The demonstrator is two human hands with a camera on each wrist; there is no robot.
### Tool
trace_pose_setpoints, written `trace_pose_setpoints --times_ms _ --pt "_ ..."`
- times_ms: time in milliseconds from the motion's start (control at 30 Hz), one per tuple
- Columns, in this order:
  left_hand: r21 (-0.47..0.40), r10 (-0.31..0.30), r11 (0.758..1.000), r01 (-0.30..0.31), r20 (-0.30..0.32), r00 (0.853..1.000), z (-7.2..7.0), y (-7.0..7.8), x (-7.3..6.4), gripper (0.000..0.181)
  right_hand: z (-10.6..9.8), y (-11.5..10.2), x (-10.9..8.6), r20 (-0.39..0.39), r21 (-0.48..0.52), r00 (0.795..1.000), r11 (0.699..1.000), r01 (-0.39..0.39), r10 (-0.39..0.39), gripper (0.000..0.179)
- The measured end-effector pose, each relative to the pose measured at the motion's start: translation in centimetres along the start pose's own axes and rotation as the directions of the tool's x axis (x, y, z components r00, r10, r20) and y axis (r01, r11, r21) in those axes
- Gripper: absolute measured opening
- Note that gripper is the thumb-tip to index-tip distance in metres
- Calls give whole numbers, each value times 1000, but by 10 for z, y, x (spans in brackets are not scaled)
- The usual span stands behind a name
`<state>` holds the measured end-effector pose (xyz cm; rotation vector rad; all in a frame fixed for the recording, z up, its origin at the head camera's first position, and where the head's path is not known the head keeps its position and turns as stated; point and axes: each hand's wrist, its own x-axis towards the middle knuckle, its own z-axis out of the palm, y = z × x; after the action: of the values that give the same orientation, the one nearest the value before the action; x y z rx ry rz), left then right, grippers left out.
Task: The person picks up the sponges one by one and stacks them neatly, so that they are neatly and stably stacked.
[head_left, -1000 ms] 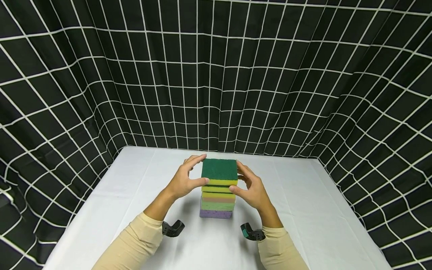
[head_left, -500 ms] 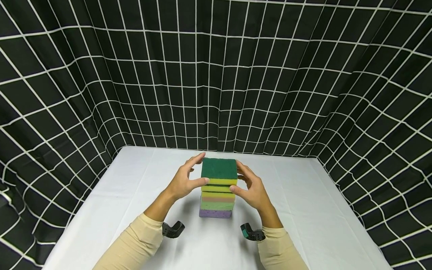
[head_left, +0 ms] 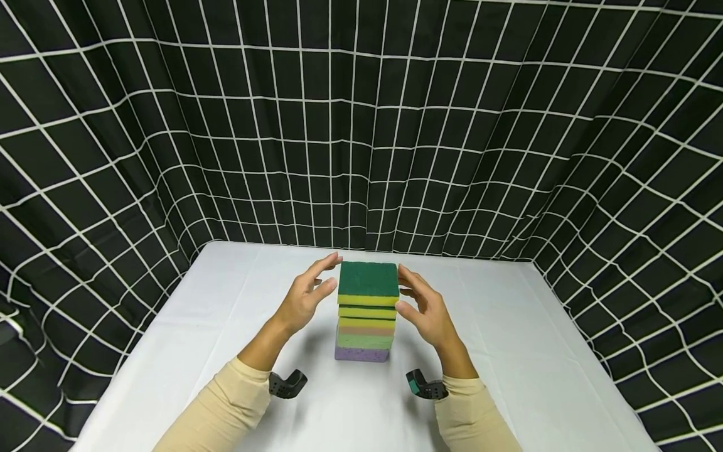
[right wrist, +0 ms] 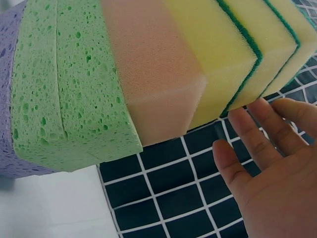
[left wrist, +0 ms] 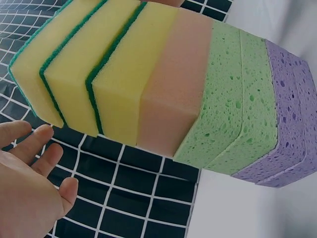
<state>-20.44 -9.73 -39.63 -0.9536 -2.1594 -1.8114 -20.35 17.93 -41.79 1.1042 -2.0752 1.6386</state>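
A stack of sponges stands on the white table. Purple sponges (head_left: pixel 361 355) form its base, with pale green sponges (left wrist: pixel 237 99) above them and a pink sponge (right wrist: pixel 153 74) higher up. Several yellow sponges with green scouring sides make the upper part, and the top sponge (head_left: pixel 368 279) lies with its dark green face up. My left hand (head_left: pixel 299 301) is beside the upper left of the stack, fingers loosely spread, thumb apart from it. On the opposite side my right hand (head_left: pixel 432 314) has relaxed fingers close along the upper sponges. Neither hand grips anything.
The white tabletop (head_left: pixel 480 351) spreads around the stack. A black curtain with a white grid (head_left: pixel 367 125) hangs behind and on both sides. Each wrist wears a black strapped device, one at the left wrist (head_left: pixel 288 384) and one at the right wrist (head_left: pixel 426 386).
Both thumbs have come away from the front of the upper sponges, and the hands have drawn slightly outward. The stack stays standing in place.
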Motion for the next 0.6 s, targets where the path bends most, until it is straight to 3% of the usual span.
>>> trace_pose_setpoints --times_ms 233,467,600 --pt "-29 -27 999 27 -2 1000 2 4 -2 50 0 0 0 -5 3 1000 1000 -4 4 63" --pt "63 -37 997 37 1 999 4 4 -3 56 4 -34 7 -10 -41 997 996 -82 82 69" --pt "79 -47 996 47 1 999 4 3 -3 56 5 -32 6 -14 -53 997 996 -70 70 70"
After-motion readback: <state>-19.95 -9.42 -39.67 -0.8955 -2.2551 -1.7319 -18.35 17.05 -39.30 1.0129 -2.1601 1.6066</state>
